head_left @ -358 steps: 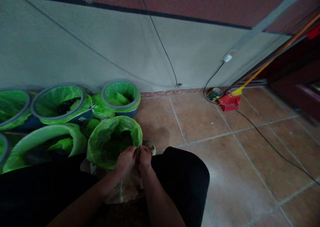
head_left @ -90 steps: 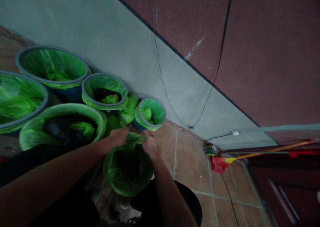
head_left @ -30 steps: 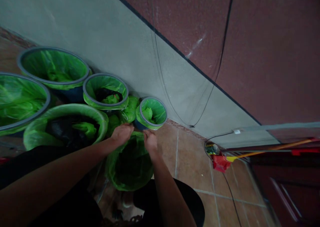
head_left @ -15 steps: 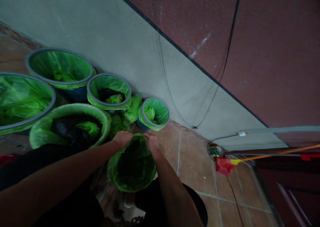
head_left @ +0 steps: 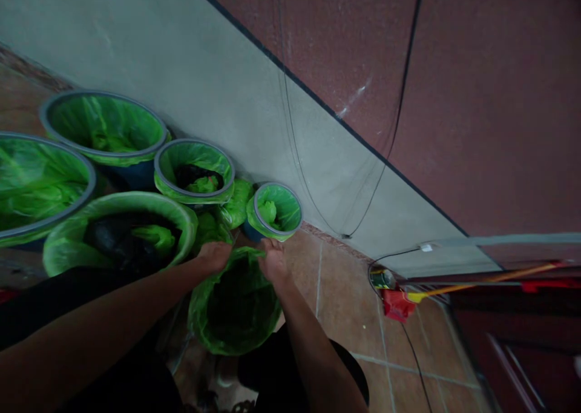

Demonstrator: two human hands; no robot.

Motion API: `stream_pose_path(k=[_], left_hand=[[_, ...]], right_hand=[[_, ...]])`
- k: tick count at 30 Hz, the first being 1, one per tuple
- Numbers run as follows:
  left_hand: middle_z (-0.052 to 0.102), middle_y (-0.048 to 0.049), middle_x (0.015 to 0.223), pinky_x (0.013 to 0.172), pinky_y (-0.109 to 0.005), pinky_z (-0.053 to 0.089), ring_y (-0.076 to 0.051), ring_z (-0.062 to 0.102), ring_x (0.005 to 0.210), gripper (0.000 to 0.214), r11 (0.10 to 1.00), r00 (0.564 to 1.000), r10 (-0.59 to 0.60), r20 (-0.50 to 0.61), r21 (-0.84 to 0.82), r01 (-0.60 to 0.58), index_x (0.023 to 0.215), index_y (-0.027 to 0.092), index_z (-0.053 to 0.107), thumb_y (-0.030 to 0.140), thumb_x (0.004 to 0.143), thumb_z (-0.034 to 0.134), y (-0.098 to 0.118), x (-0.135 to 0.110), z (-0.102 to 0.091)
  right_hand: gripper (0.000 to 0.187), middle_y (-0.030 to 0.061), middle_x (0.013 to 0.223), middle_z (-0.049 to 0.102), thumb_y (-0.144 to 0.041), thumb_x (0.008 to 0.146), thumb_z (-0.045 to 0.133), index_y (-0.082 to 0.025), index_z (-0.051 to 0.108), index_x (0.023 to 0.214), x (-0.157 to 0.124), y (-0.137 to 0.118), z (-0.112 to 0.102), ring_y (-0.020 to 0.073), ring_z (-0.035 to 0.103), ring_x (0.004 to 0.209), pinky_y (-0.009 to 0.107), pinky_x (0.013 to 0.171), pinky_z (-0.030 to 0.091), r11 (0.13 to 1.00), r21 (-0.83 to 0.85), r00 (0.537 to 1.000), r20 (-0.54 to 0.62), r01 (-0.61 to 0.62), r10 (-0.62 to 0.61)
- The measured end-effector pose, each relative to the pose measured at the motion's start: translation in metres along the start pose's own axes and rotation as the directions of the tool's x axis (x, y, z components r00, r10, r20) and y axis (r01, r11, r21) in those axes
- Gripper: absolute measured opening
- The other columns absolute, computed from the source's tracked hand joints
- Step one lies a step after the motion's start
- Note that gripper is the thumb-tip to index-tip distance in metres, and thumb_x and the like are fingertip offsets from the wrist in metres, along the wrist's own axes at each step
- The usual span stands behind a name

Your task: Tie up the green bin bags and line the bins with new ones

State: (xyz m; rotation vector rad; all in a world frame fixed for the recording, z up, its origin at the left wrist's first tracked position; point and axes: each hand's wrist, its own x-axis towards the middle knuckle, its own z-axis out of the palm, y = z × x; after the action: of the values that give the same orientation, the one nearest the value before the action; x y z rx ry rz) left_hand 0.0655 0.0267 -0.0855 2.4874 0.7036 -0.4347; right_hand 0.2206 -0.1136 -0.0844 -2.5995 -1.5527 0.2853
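Note:
A bin lined with a green plastic bag [head_left: 233,307] stands on the tiled floor right in front of me. My left hand [head_left: 213,256] is closed on the far left part of the bag's rim. My right hand [head_left: 273,260] is closed on the far right part of the same rim. The two hands sit a little apart, with the bag's edge stretched between them. The inside of the bag is dark and I cannot make out what is in it.
Several blue bins lined with green bags [head_left: 103,129] stand along the grey wall [head_left: 190,80] at the left, one small bin [head_left: 274,210] just beyond my hands. A red dustpan [head_left: 396,303] with an orange-handled broom [head_left: 476,280] and a black cable [head_left: 415,358] lie to the right.
My hands have moved slightly apart along the far rim of the bag, spreading its edge. The view has shifted a little.

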Motion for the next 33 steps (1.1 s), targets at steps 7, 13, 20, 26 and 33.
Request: stream_pose_path(k=[7,13,20,26,33], left_hand=[[0.072,-0.0185,0.122,0.104,-0.039,0.049,-0.030,0.066,0.120,0.044,0.997,0.992,0.080,-0.092,-0.001,-0.081,0.124,0.011,0.066,0.026,0.082,0.064,0.010,0.009,-0.004],[0.076,-0.0137,0.113,0.096,-0.032,0.051,-0.024,0.071,0.109,0.035,0.983,0.979,0.168,-0.119,-0.052,-0.175,0.117,0.014,0.069,0.012,0.093,0.045,0.012,0.012,0.003],[0.077,-0.0148,0.105,0.093,-0.033,0.052,-0.026,0.072,0.105,0.028,0.982,0.974,0.179,-0.140,-0.041,-0.187,0.107,0.012,0.072,0.014,0.094,0.048,0.009,0.011,0.008],[0.077,-0.0147,0.103,0.090,-0.033,0.054,-0.026,0.073,0.103,0.030,0.990,0.981,0.141,-0.131,-0.009,-0.144,0.103,0.014,0.074,0.013,0.094,0.046,0.012,0.009,0.006],[0.077,-0.0171,0.107,0.093,-0.034,0.054,-0.026,0.073,0.107,0.030,0.992,0.983,0.129,-0.127,0.026,-0.126,0.107,0.011,0.073,0.013,0.095,0.045,0.015,0.012,0.008]], right_hand=[[0.019,0.0078,0.115,0.065,-0.015,0.090,0.057,-0.022,0.070,0.102,-0.003,-0.021,0.025,0.0222,0.055,0.111,0.033,0.098,0.046,0.991,0.088,0.990,-0.115,0.097,-0.086],[0.024,0.0108,0.131,0.061,-0.012,0.093,0.052,-0.021,0.074,0.099,-0.008,-0.023,0.039,0.0244,0.052,0.117,0.036,0.101,0.044,0.999,0.038,0.994,-0.106,0.011,-0.007],[0.026,0.0158,0.158,0.042,-0.023,0.096,0.054,-0.017,0.075,0.109,-0.022,-0.021,0.033,0.0342,0.040,0.138,0.055,0.115,0.028,0.988,-0.139,0.987,0.139,-0.063,0.082],[0.033,0.0080,0.140,0.062,-0.006,0.087,0.051,-0.022,0.076,0.102,-0.014,-0.016,0.010,0.0220,0.052,0.132,0.040,0.116,0.034,0.993,0.098,0.997,0.026,-0.070,0.068],[0.027,0.0068,0.116,0.076,-0.020,0.097,0.054,-0.021,0.073,0.115,0.016,-0.013,0.013,0.0183,0.068,0.105,0.025,0.096,0.047,0.992,0.125,0.987,0.161,-0.031,0.011]])
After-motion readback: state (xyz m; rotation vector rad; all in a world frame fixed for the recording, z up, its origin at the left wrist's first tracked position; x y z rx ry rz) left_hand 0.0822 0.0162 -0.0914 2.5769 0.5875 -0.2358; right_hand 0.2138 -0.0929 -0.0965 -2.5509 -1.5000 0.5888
